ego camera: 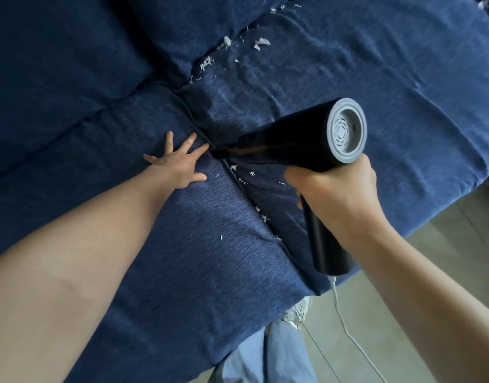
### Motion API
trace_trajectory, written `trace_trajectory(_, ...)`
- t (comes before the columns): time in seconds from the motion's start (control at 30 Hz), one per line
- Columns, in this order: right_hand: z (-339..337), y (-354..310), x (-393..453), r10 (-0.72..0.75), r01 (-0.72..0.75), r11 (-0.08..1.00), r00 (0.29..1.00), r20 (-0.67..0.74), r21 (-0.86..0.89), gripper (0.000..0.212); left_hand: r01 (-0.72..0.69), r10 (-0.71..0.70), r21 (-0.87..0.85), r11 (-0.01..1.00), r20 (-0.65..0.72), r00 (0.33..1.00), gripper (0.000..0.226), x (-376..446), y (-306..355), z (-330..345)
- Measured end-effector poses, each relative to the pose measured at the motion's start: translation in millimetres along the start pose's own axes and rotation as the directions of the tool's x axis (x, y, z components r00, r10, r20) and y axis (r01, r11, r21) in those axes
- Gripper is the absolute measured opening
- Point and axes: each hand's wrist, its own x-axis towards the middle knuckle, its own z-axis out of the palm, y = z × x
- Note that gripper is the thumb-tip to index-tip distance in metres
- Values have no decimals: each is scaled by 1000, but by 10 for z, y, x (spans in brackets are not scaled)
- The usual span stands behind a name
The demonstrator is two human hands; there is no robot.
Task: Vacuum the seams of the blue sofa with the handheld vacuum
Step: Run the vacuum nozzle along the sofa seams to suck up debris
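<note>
The blue sofa [376, 78] fills most of the head view. A seam [238, 183] runs between two seat cushions, with white scraps [242, 174] scattered along it. My right hand [334, 194] grips the handle of the black handheld vacuum [298, 139], whose grey rear cap faces me. Its narrow nozzle [221, 153] touches the seam. My left hand [179, 161] rests flat on the left cushion with fingers spread, fingertips right beside the nozzle.
More white debris [226, 42] lies along the seam under the back cushions [72, 51]. A white cord [345, 322] hangs from the vacuum handle over the grey floor [431, 272]. My jeans leg [265, 355] and a shoe [296, 313] stand at the sofa's front edge.
</note>
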Motion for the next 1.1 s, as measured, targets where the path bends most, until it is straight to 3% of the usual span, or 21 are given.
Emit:
trace_trajectory(0.47, -97, 90, -24, -33, 38, 997, 998, 60, -73, 25, 25, -25, 12, 1000, -17, 1000, 76, -20, 48, 35)
trace_trajectory(0.57, -175, 162, -40, -7, 9, 997, 1000, 28, -71, 31, 21, -21, -2, 1000, -19, 1000, 76, -15, 52, 38)
trace_trajectory(0.73, -205, 183, -12, -32, 30, 999, 998, -56, -33, 21, 11, -11, -2, 1000, -10, 1000, 70, -29, 88, 59)
trace_trajectory(1.1, -118, 64, 99, -30, 30, 1000, 998, -51, -2, 37, -21, 21, 23, 1000, -19, 1000, 65, -61, 86, 138)
